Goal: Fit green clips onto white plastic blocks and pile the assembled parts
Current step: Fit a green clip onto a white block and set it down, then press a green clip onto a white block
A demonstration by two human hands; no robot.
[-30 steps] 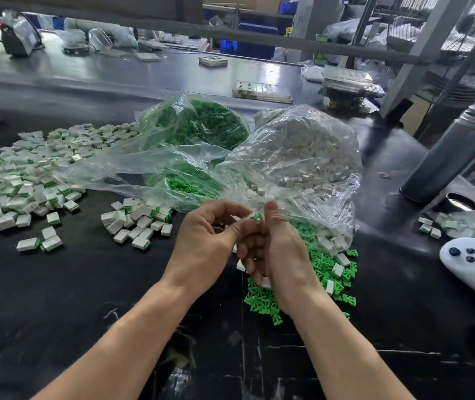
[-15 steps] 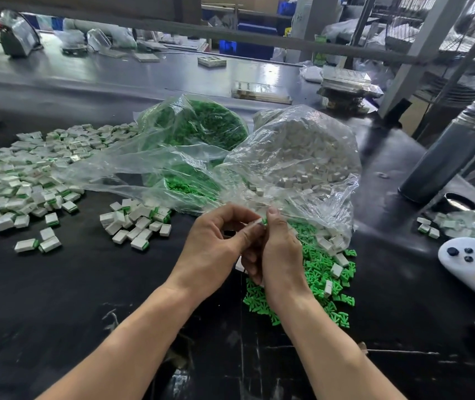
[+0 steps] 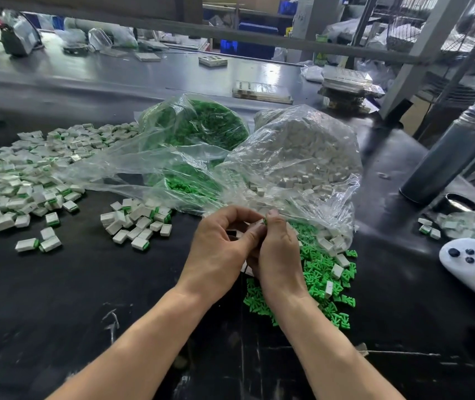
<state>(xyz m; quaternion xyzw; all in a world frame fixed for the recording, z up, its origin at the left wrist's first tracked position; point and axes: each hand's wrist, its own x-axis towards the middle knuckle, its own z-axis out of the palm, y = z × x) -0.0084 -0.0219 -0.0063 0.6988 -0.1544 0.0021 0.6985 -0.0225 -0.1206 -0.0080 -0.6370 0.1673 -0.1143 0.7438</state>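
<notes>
Both hands barely shifted; left hand (image 3: 219,249) and right hand (image 3: 276,252) met mid-worktop, fingers clamped on a green clip (image 3: 264,221), seemingly pressing it home.

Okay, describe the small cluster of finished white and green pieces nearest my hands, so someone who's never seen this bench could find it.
Start at the clear plastic bags in the middle of the black bench. Just in front of the bags' left edge, left of the hands, lies a small cluster of assembled blocks. It sits apart from the much larger spread of assembled blocks farther left, with bare black bench between them.
</notes>
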